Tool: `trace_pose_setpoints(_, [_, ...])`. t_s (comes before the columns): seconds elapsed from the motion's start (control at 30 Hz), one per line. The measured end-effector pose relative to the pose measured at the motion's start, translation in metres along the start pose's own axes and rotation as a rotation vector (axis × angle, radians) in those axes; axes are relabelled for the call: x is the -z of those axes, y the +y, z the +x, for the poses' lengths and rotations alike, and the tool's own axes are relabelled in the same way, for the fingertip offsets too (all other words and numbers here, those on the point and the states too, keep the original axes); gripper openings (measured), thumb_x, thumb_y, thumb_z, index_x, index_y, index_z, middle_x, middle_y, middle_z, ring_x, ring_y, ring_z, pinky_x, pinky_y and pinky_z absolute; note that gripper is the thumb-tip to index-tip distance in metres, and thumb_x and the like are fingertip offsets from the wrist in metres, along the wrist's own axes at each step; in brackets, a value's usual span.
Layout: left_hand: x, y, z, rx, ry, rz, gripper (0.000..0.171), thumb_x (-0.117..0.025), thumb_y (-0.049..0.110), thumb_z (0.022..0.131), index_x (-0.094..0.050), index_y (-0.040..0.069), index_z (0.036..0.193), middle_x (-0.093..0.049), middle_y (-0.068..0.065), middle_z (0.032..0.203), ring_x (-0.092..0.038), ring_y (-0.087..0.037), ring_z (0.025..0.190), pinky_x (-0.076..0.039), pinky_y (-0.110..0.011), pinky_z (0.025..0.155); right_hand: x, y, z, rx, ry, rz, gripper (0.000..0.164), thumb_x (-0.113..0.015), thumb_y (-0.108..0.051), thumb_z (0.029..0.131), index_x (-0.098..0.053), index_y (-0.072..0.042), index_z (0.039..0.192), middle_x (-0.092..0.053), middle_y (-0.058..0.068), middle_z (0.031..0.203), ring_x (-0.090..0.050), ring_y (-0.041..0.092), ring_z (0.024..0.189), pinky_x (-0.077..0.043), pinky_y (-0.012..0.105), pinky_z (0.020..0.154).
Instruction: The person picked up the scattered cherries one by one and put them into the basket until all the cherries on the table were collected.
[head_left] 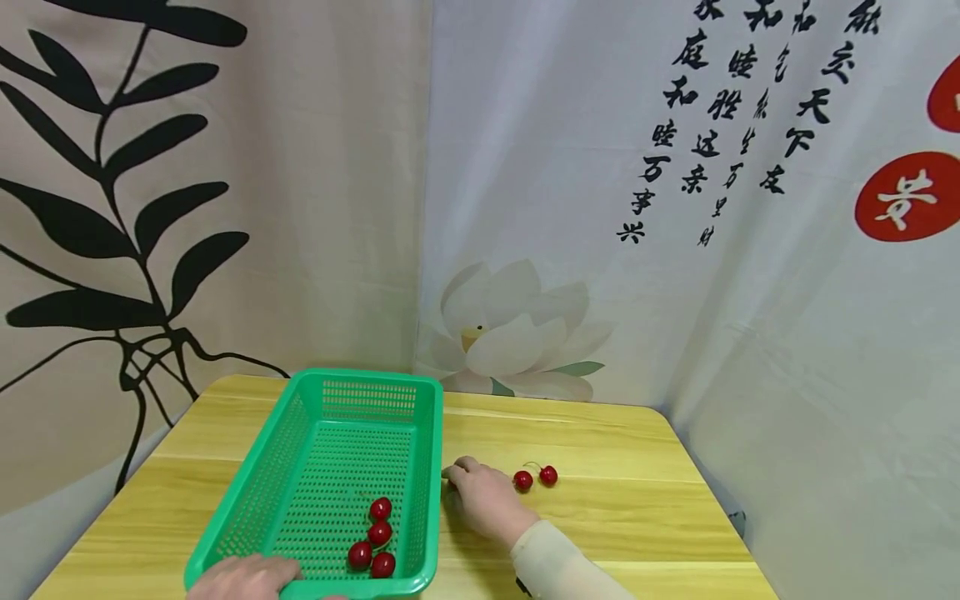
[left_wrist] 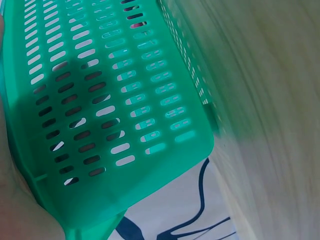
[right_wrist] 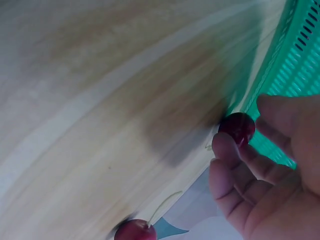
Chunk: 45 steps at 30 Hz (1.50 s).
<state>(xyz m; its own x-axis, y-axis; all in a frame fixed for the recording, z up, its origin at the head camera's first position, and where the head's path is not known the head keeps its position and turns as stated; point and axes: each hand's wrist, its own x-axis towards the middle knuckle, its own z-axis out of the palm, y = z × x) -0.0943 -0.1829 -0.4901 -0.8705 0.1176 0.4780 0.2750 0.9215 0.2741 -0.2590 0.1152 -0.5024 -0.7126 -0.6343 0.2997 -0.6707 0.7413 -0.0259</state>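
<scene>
My left hand (head_left: 246,577) grips the near left rim of a green plastic basket (head_left: 197,550), partly cut off by the frame's lower edge. The perforated wall of the basket fills much of the left wrist view. Just outside the basket's right side, my right hand (head_left: 487,498) reaches down to the table. In the right wrist view its curled fingers and thumb close round a dark red cherry (right_wrist: 237,128) beside the basket wall; from the head this cherry is hidden. Two stemmed cherries (head_left: 548,476) lie right of that hand. Several cherries (head_left: 380,533) sit inside the basket's near right part.
The wooden table (head_left: 600,517) extends right of the basket, with its far edge against a white curtain (head_left: 360,167). Black plant shapes, a lotus and lettering are printed on the hangings. Another cloth (head_left: 847,375) hangs along the table's right side.
</scene>
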Motion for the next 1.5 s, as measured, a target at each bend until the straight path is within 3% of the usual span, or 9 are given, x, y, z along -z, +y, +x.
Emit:
trace_pose_setpoints(0.27, [0.003, 0.005, 0.002, 0.041, -0.037, 0.018, 0.053, -0.063, 0.083, 0.068, -0.041, 0.038, 0.052, -0.034, 0.022, 0.049, -0.034, 0.001, 0.045, -0.037, -0.026, 0.046, -0.009, 0.000, -0.003, 0.016, -0.045, -0.054, 0.017, -0.071, -0.018, 0.091, -0.071, -0.014, 0.108, -0.065, 0.003, 0.104, -0.063, 0.016, 0.085, -0.056, 0.033, 0.068])
trace_pose_setpoints(0.53, [0.003, 0.011, 0.001, 0.057, -0.025, 0.034, 0.055, -0.060, 0.085, 0.069, -0.040, 0.038, 0.051, -0.031, 0.021, 0.045, -0.031, 0.000, 0.041, -0.034, -0.025, 0.043, -0.013, 0.000, -0.007, 0.024, -0.055, -0.029, 0.017, -0.072, -0.012, 0.089, -0.072, -0.015, 0.106, -0.066, 0.001, 0.101, -0.062, 0.013, 0.085, -0.056, 0.030, 0.071])
trace_pose_setpoints(0.77, [0.002, 0.007, 0.002, 0.038, -0.034, 0.027, 0.055, -0.060, 0.084, 0.070, -0.038, 0.039, 0.050, -0.030, 0.022, 0.045, -0.030, 0.001, 0.041, -0.033, -0.024, 0.043, -0.014, 0.002, -0.009, 0.046, -0.028, 0.003, 0.016, -0.075, -0.011, 0.087, -0.072, -0.016, 0.103, -0.065, -0.001, 0.098, -0.062, 0.010, 0.082, -0.055, 0.028, 0.068])
trace_pose_setpoints(1.03, [-0.003, 0.000, -0.001, 0.004, 0.045, 0.003, 0.051, -0.069, 0.080, 0.066, -0.038, 0.040, 0.054, -0.030, 0.022, 0.051, -0.031, 0.002, 0.046, -0.035, -0.025, 0.046, -0.013, 0.005, -0.011, 0.039, -0.048, 0.064, 0.019, -0.076, -0.009, 0.086, -0.071, -0.014, 0.104, -0.065, -0.001, 0.098, -0.061, 0.009, 0.085, -0.055, 0.026, 0.070])
trace_pose_setpoints(1.27, [-0.002, -0.001, 0.000, -0.003, 0.018, 0.001, 0.049, -0.068, 0.079, 0.067, -0.040, 0.041, 0.055, -0.032, 0.023, 0.053, -0.033, 0.003, 0.048, -0.038, -0.026, 0.047, -0.009, 0.005, -0.014, 0.005, -0.088, 0.123, 0.020, -0.073, -0.009, 0.089, -0.070, -0.012, 0.109, -0.065, 0.000, 0.103, -0.060, 0.009, 0.089, -0.055, 0.027, 0.074])
trace_pose_setpoints(1.5, [0.000, -0.001, -0.001, -0.009, -0.008, -0.002, 0.048, -0.068, 0.079, 0.068, -0.042, 0.040, 0.056, -0.033, 0.023, 0.054, -0.034, 0.003, 0.049, -0.039, -0.027, 0.048, 0.006, -0.001, -0.017, -0.001, -0.048, 0.192, 0.021, -0.072, -0.010, 0.091, -0.070, -0.011, 0.112, -0.066, 0.000, 0.105, -0.061, 0.008, 0.092, -0.055, 0.029, 0.077])
